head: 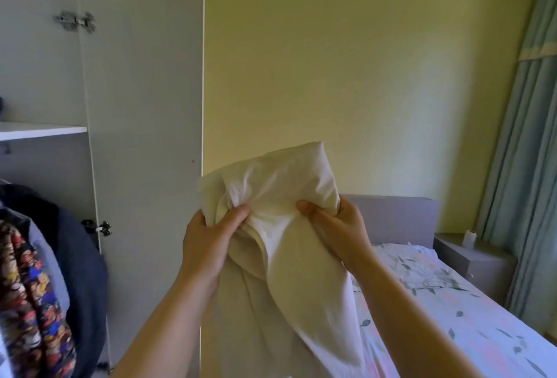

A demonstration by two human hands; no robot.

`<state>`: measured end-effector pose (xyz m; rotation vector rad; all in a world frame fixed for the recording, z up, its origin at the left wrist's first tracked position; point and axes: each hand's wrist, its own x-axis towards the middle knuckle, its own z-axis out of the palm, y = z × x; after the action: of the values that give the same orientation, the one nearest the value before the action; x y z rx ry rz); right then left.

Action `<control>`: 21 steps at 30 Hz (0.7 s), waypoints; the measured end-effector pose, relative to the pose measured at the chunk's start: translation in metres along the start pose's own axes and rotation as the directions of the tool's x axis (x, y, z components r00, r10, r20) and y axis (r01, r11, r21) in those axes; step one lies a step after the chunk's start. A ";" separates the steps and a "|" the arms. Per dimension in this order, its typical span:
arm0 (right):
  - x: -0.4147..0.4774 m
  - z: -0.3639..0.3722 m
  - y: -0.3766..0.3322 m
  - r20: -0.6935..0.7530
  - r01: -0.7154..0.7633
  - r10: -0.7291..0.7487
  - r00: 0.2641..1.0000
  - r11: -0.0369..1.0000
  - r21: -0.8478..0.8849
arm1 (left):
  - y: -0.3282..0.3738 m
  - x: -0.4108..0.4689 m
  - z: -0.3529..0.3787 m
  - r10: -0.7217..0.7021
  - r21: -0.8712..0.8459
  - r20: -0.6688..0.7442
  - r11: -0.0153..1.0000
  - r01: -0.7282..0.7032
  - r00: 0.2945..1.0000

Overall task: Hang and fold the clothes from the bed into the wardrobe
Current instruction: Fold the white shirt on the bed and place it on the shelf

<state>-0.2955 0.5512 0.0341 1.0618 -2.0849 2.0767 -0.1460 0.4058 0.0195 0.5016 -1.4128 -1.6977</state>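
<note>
Head view: a person holds a cream garment (286,257) up between the open wardrobe (144,106) and the bed (452,317), left hand (208,242) and right hand (334,227) each gripping bunched cloth near its top, the rest hanging loose. In the wardrobe a dark garment (81,257) and a patterned garment (30,302) already hang below a shelf (39,130). This piece is neither hung nor folded yet; the visible bedsheet shows no other clothes, though much of the bed lies out of frame

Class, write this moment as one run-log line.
left hand: grips cloth | right hand: grips cloth | cloth: held up, hanging | wardrobe door: open
</note>
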 end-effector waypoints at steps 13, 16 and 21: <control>0.158 0.061 0.065 0.094 0.028 -0.030 0.995 0.999 0.017 | -0.033 0.162 0.012 0.011 0.009 -0.057 1.000 -0.010 0.998; 0.197 0.093 0.084 0.166 0.042 -0.053 0.985 0.997 0.064 | -0.038 0.199 0.001 0.046 0.054 -0.129 0.998 -0.040 0.991; 0.249 0.165 0.103 0.278 0.016 -0.054 0.959 0.991 0.135 | -0.032 0.250 -0.036 0.094 0.120 -0.222 0.990 -0.069 0.970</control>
<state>-0.4614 0.2827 0.0380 1.4821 -2.0448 2.1852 -0.2695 0.1837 0.0306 0.6686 -1.3469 -1.4513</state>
